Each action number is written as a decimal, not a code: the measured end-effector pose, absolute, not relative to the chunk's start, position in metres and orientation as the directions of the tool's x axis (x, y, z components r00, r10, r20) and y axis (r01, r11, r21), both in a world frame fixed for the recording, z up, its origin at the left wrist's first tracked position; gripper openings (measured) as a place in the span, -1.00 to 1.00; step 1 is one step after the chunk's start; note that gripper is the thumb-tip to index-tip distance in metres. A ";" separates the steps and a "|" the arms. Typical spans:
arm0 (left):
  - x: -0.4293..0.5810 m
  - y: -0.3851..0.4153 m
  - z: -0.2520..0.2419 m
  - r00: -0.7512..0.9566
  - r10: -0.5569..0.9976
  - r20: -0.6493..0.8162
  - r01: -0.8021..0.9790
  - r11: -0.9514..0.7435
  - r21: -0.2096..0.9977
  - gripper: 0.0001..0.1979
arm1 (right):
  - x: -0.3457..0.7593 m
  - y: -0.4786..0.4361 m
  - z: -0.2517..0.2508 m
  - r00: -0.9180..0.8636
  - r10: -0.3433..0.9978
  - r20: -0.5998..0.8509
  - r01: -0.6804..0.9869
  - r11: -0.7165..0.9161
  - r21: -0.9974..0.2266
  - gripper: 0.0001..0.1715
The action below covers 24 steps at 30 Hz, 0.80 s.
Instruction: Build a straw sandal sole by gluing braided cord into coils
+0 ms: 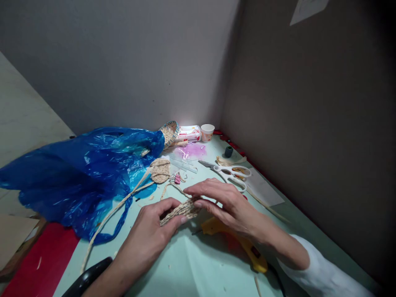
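My left hand (151,231) pinches the near end of a small woven straw piece (181,210) on the pale green table (185,268). My right hand (224,202) lies over its far end, fingers stretched and pressing on the weave. Long straw strands (123,202) trail left from the work toward a blue plastic bag (80,173). A second woven straw piece (160,170) lies just beyond my hands, with a pink binder clip (177,178) beside it. A yellow glue gun (244,245) lies under my right wrist.
White-handled scissors (230,172) lie right of my hands. Further back are a woven basket (169,133), a red and white packet (188,133), a small paper cup (207,132), a dark spool (228,152) and clear glue sticks (184,165). Walls close in behind and right. A red sheet (40,264) lies lower left.
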<state>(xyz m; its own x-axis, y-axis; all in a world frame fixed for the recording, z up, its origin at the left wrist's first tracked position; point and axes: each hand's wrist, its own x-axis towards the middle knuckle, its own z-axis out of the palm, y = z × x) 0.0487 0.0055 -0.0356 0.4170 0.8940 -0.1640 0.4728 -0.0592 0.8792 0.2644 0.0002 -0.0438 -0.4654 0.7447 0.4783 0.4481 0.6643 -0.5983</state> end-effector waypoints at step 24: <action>0.051 0.008 -0.044 0.424 0.868 -0.259 0.350 0.107 0.931 -0.77 | 0.267 0.006 -0.052 -0.561 0.720 0.408 0.351 0.653 -0.671 -0.69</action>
